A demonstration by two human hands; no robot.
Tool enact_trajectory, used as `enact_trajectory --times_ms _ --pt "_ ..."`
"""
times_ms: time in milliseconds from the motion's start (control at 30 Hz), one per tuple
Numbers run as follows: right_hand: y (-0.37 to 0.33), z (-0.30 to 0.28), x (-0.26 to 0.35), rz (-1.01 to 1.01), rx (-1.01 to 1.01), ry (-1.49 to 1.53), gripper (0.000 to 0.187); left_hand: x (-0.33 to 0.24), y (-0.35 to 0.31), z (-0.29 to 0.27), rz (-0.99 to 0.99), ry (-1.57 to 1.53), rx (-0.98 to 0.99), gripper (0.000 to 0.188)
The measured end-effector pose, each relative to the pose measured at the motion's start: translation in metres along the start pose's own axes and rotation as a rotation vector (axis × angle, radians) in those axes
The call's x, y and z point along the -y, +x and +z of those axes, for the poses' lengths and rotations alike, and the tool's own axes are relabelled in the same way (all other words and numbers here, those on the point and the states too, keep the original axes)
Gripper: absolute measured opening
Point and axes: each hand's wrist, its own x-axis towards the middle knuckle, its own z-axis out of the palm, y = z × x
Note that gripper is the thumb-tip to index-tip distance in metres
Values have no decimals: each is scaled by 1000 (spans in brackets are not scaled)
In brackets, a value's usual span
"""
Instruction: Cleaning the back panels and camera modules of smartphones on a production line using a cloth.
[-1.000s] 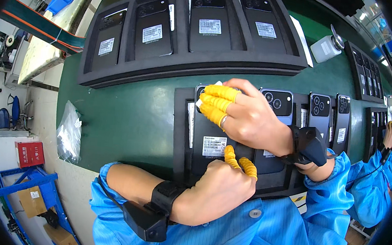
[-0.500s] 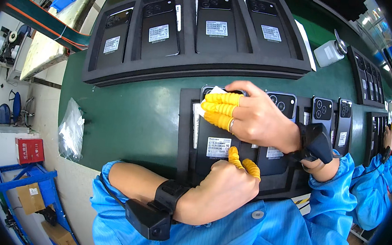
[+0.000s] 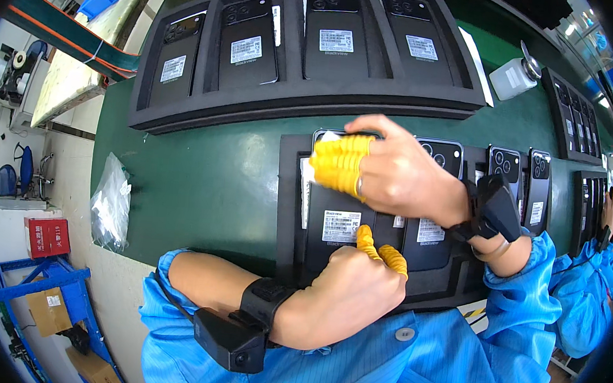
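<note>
The black phone (image 3: 341, 216) lies in the near foam tray (image 3: 286, 212) on the green surface (image 3: 198, 175), long axis running away from the person. The right hand (image 3: 388, 173) presses a white cloth (image 3: 326, 138) on its far end, grip narrow around the cloth; the left hand (image 3: 344, 297) steadies the near end, fingers curled, equally close.

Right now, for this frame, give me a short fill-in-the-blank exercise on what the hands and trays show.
1. The fingertips of both hands wear finger cots coloured ____.
2. The right hand presses on a black phone lying in the ____ of the two dark foam trays.
3. The far tray holds ____ phones, backs up.
4. The left hand has a black device strapped to its ____.

Missing words: yellow; nearer; four; wrist
</note>
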Motion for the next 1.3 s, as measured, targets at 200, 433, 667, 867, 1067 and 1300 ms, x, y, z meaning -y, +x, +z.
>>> enact_trajectory --times_ms 200,433,667,867,1067,1300 --pt "2 -1 -22 181 -65 -97 20 0 2 -3 18 20 -17 5" --pt "-5 -2 -11 174 -76 25 25 3 1 -1 49 12 55 32" --pt "-40 -32 -5 290 48 -10 40 3 1 -4 44 -16 72 32" --pt "-14 -14 -3 235 -100 15 31 1 2 -4 42 20 61 32" --pt "-2 -5 18 145 -101 -104 21 1 0 -1 13 -24 19 24" --pt "-8 -18 26 112 -41 -111 23 2 2 -1 0 -33 -9 8"
